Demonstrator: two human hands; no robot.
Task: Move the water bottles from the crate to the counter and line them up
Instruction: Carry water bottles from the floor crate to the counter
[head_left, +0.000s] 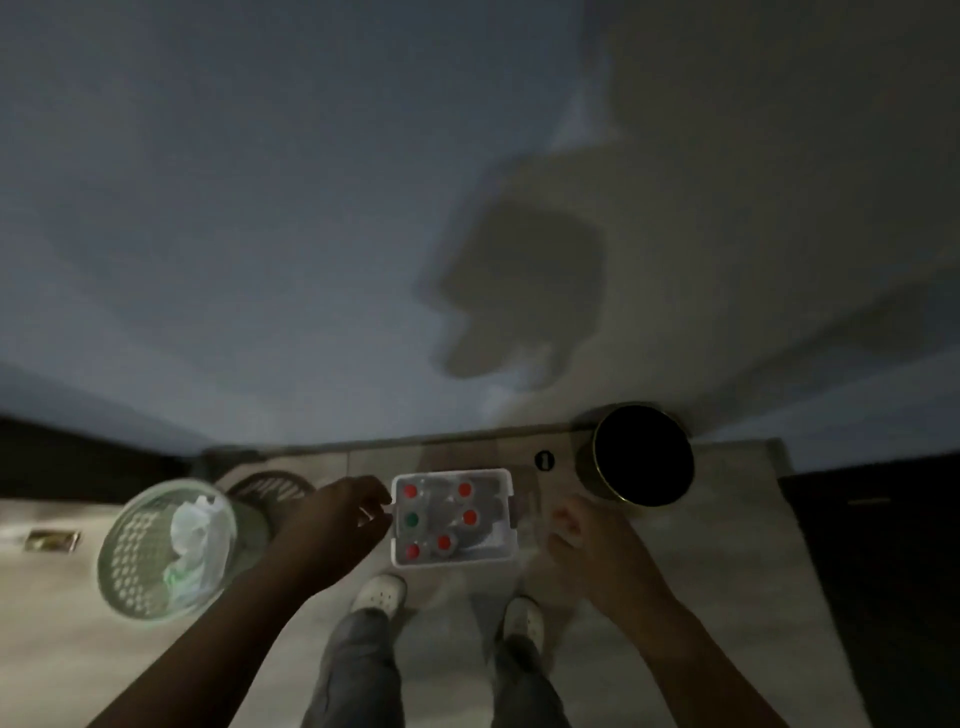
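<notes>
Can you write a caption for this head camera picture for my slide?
Two hands, left and right, reach toward a white crate of capped water bottles on the floor.

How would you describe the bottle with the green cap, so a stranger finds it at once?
Look at the white plastic crate on the floor in front of the person's shoes. The green-capped bottle stands at its left wall, midway along. Every other cap visible there is red.

Dim room, low light. Plain pale wall (260, 208) fills upper view, bluish at left, warmer grey at right; large soft shadow (524, 291) cast mid-wall. Floor (701, 597) pale, tiled, blurred. Dark round bin (641, 462) stands at wall base, right. Green perforated basket (166, 551) with white bag at left. Round floor drain (270, 491) beside basket.
</notes>
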